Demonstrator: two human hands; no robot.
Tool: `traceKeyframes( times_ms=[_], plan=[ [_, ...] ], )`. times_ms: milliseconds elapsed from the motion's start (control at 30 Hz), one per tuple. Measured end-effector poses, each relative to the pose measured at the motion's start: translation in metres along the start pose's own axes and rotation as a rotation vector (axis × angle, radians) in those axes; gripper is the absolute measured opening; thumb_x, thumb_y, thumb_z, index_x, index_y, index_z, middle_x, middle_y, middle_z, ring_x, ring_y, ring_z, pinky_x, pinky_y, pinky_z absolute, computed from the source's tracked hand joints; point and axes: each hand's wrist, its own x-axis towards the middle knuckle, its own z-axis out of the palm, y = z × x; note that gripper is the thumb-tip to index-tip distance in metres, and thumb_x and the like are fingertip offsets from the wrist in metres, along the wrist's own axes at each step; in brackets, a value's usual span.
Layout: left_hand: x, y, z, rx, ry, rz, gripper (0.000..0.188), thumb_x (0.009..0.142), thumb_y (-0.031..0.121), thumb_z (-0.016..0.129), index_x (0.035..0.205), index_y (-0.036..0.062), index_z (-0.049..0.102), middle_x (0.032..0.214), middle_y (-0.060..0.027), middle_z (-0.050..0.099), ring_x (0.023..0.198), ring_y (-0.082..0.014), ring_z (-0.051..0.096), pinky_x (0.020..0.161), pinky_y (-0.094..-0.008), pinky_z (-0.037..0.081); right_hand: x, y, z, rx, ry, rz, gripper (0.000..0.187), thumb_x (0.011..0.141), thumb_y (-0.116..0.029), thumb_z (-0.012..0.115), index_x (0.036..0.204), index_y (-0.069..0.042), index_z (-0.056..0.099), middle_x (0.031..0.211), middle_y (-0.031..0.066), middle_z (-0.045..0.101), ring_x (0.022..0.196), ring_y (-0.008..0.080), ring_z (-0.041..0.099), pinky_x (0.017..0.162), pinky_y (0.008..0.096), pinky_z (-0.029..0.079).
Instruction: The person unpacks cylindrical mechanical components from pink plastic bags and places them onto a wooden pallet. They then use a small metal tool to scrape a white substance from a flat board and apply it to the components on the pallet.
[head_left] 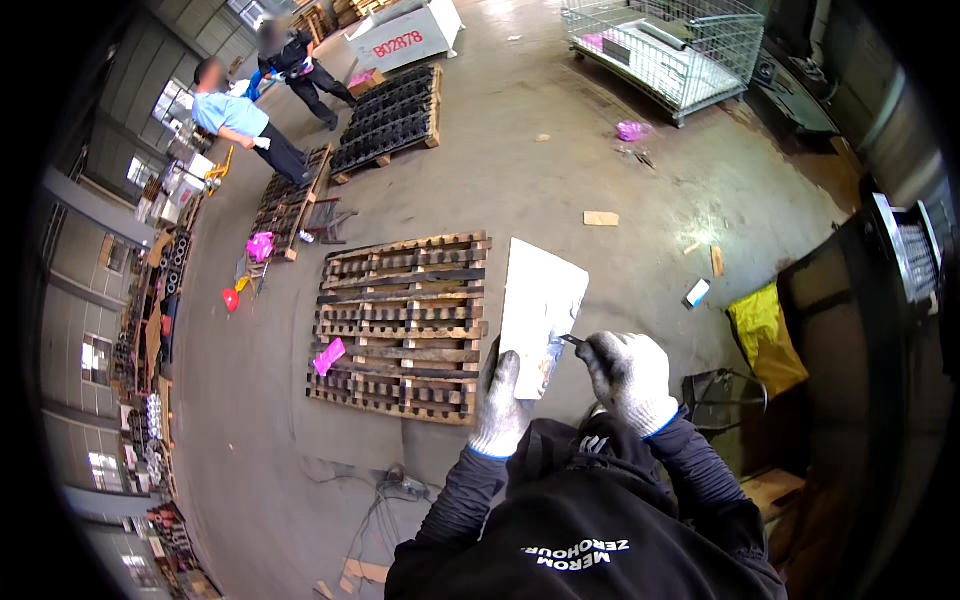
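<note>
A: Step in hand?
B: Looks like writing or marking. Left hand [500, 400], grey knit glove, fingers clamped on the lower edge of a white sheet [540, 310], held up tilted in front of the chest. Right hand [628, 375], same glove, fingers pinched together on a thin dark pen [572, 341], tip touching the sheet's lower right edge.
A: Next move needs?
B: My guess: a steady sheet. It's thin, flat and unsupported, so it'll flex under the tip.
A: Beyond?
B: Wooden pallet [405, 325] on the concrete floor [560, 160], dark ribbed parts slotted in, pink scrap [329, 356] at its left edge. Yellow bag [765, 335] right. Further, another loaded pallet [390, 120], wire cage [665, 50], two people [262, 95] far left.
</note>
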Motion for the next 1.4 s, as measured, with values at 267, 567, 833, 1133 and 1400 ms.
traceKeyframes(
  times_ms=[267, 567, 833, 1133, 1400],
  plan=[
    [0.104, 0.0, 0.02, -0.137, 0.057, 0.067, 0.053, 0.105, 0.036, 0.055, 0.141, -0.0009, 0.049, 0.135, -0.0127, 0.059, 0.122, -0.0221, 0.058, 0.104, -0.0364, 0.046, 0.111, 0.057, 0.01, -0.007, -0.089, -0.116, 0.008, 0.078, -0.013, 0.07, 0.085, -0.012, 0.066, 0.075, 0.0094, 0.066, 0.073, 0.0324, 0.065, 0.066, 0.0438, 0.049],
    [0.271, 0.028, 0.014, -0.191, 0.062, 0.06, 0.05, 0.105, 0.032, 0.054, 0.141, -0.0023, 0.049, 0.134, -0.0148, 0.06, 0.121, -0.0232, 0.06, 0.103, -0.0376, 0.048, 0.251, 0.112, 0.053, -0.043, -0.118, -0.138, 0.008, 0.078, -0.013, 0.071, 0.085, -0.011, 0.067, 0.075, 0.0106, 0.066, 0.072, 0.0324, 0.065, 0.067, 0.0424, 0.05],
    [0.409, 0.086, 0.025, -0.125, 0.011, 0.026, 0.047, 0.106, 0.028, 0.05, 0.143, -0.0015, 0.048, 0.134, -0.0132, 0.061, 0.124, -0.0227, 0.061, 0.103, -0.037, 0.05, 0.389, 0.143, 0.062, 0.123, -0.018, 0.203, 0.011, 0.094, -0.018, 0.069, 0.091, -0.008, 0.07, 0.074, 0.0128, 0.067, 0.072, 0.0347, 0.067, 0.065, 0.0411, 0.053],
    [0.53, 0.101, 0.035, -0.2, 0.06, 0.025, 0.046, 0.106, 0.024, 0.052, 0.145, -0.0007, 0.046, 0.138, -0.0134, 0.059, 0.126, -0.0238, 0.059, 0.106, -0.04, 0.048, 0.509, 0.208, 0.094, 0.179, -0.015, 0.027, 0.008, 0.094, -0.015, 0.067, 0.091, -0.007, 0.069, 0.073, 0.0131, 0.067, 0.071, 0.0351, 0.066, 0.066, 0.0417, 0.052],
    [0.608, 0.11, 0.064, -0.145, 0.165, 0.22, 0.048, 0.105, 0.025, 0.055, 0.145, -0.0006, 0.048, 0.142, -0.0141, 0.057, 0.129, -0.026, 0.057, 0.108, -0.042, 0.047, 0.627, 0.261, 0.085, 0.167, -0.092, -0.107, 0.01, 0.094, -0.016, 0.067, 0.089, -0.008, 0.068, 0.075, 0.0138, 0.068, 0.07, 0.0364, 0.065, 0.065, 0.0431, 0.052]
  ],
)
